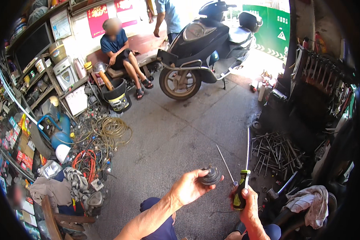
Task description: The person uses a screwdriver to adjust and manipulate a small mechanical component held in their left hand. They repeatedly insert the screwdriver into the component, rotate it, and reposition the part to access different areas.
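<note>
My left hand is closed round a dark, ribbed round part, held at the lower middle of the head view. Just to its right, my right hand grips a screwdriver with a black and yellow-green handle and a long shaft pointing up. A second, thinner screwdriver with a pale handle slants from the same hand, its lower end hidden by the fingers.
A scooter stands ahead, beside a seated person and a standing person. Left are cluttered shelves, coiled hoses and a blue tank. Right are piled metal bars, a tool rack and a rag.
</note>
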Demonstrator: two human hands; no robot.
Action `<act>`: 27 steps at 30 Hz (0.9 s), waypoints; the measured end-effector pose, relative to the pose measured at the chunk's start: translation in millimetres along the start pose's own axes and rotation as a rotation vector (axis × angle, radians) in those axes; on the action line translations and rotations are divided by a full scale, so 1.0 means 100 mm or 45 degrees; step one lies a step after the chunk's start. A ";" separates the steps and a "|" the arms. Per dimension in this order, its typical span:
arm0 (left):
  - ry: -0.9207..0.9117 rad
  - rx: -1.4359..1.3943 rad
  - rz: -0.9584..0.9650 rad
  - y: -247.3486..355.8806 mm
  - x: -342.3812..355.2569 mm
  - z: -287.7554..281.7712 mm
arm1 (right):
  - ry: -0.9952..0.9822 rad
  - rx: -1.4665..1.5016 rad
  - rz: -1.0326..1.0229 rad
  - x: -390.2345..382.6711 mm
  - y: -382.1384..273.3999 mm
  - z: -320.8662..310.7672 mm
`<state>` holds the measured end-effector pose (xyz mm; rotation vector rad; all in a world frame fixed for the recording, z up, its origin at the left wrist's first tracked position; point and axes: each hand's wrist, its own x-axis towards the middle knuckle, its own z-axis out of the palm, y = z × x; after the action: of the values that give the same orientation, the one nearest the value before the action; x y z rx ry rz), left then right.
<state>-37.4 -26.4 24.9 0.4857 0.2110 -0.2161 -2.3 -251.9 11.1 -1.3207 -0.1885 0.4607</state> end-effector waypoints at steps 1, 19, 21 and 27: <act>-0.009 0.023 -0.037 -0.03 0.00 0.01 | -0.014 0.050 0.025 0.00 0.00 -0.02; 0.132 0.259 0.115 -0.22 -0.06 0.01 | -0.432 0.063 0.415 -0.05 0.05 0.01; 0.144 0.203 0.159 -0.08 -0.13 0.00 | -0.323 -0.051 0.326 -0.11 -0.25 0.07; 0.306 0.462 0.408 0.05 -0.12 -0.01 | -0.088 -0.109 0.197 -0.12 -0.30 -0.15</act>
<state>-47.3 -20.1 29.0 0.8979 0.3266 0.1224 -0.2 -275.6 37.8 -1.4097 -0.1658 0.6360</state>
